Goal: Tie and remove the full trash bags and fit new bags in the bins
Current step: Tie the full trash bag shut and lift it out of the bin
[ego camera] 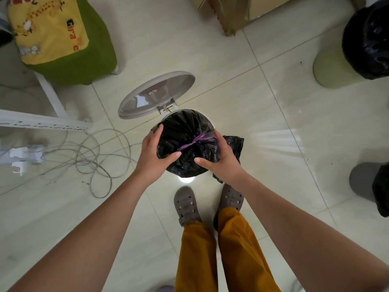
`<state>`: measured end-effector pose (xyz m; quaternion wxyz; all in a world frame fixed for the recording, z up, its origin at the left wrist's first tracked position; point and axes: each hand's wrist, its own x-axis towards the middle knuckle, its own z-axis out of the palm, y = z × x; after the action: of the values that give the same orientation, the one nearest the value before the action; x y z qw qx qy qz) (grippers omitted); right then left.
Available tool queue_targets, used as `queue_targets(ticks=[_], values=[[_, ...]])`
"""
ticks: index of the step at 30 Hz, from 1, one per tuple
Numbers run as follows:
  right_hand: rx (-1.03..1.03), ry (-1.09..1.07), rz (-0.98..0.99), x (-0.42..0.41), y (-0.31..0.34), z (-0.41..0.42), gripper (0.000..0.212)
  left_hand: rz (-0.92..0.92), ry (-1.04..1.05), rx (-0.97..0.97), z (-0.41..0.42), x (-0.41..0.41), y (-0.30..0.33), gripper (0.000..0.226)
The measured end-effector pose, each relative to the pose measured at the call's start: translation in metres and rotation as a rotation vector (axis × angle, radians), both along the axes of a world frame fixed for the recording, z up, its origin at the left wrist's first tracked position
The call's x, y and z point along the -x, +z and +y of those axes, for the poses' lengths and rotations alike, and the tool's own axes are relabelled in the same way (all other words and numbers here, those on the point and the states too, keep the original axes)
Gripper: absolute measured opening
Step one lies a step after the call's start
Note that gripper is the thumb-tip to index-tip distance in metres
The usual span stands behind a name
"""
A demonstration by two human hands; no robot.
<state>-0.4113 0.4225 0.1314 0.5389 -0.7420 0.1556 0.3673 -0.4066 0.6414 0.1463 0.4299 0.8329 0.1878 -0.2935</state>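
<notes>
— Cupping the tied trash bag (185,148) from both sides, left hand (154,151) and right hand (221,158) press spread fingers on it. Why?

— Probably to lift it; it sits in the bin (207,118), lid (155,92) flipped back, purple tie (196,141) knotted.
</notes>
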Motion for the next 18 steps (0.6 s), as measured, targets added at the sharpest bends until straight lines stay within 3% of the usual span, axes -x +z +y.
queue_targets(ticks=[8, 18], values=[[0.101, 0.022, -0.137, 0.003, -0.025, 0.007, 0.108, 0.091, -0.121, -0.074, 0.001, -0.015, -0.035, 0.098], [0.179, -0.028, -0.117, 0.016, -0.065, 0.011, 0.092, -0.079, -0.033, 0.003, 0.003, -0.001, -0.078, 0.079]])
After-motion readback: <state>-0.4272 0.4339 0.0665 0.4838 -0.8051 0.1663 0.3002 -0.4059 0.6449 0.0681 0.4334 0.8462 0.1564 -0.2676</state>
